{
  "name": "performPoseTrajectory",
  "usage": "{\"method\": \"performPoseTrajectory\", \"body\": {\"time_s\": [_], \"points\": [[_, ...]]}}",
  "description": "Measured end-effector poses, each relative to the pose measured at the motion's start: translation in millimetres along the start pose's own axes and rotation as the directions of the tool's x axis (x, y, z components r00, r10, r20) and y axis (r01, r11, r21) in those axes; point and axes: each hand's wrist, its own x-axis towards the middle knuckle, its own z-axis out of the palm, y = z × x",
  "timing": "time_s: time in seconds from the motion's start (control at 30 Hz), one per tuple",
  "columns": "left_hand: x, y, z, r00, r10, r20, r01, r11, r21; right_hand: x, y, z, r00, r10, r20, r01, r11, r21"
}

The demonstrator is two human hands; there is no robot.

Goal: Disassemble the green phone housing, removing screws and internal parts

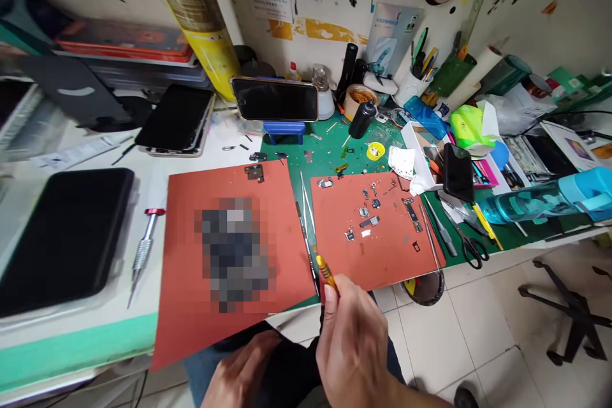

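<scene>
My right hand is closed around a slim gold-coloured tool with a ringed grip, which looks like a small screwdriver. It is held over the table's front edge, between two red mats. My left hand rests on my lap below the table edge, fingers laid out and holding nothing. On the left red mat lies a dark object, pixelated beyond recognition. Tweezers and a thin dark tool lie between the mats. Small phone parts are scattered over the right red mat.
A silver screwdriver lies left of the left mat. A phone leans on a blue stand at the back. Scissors, a blue bottle and a white tray are at right. A bin stands below.
</scene>
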Motion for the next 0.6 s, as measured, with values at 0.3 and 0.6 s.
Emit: {"method": "performPoseTrajectory", "body": {"time_s": [0.3, 0.6], "points": [[-21, -97, 13.6, 0.924, -0.349, -0.154, 0.378, 0.894, 0.240, 17, -5, 2, 0.990, -0.066, 0.127, 0.074, 0.995, -0.059], [-30, -123, 35.9, 0.901, -0.354, -0.250, 0.423, 0.842, 0.334, 65, -39, 60, 0.961, -0.038, 0.275, 0.088, 0.981, -0.172]]}}
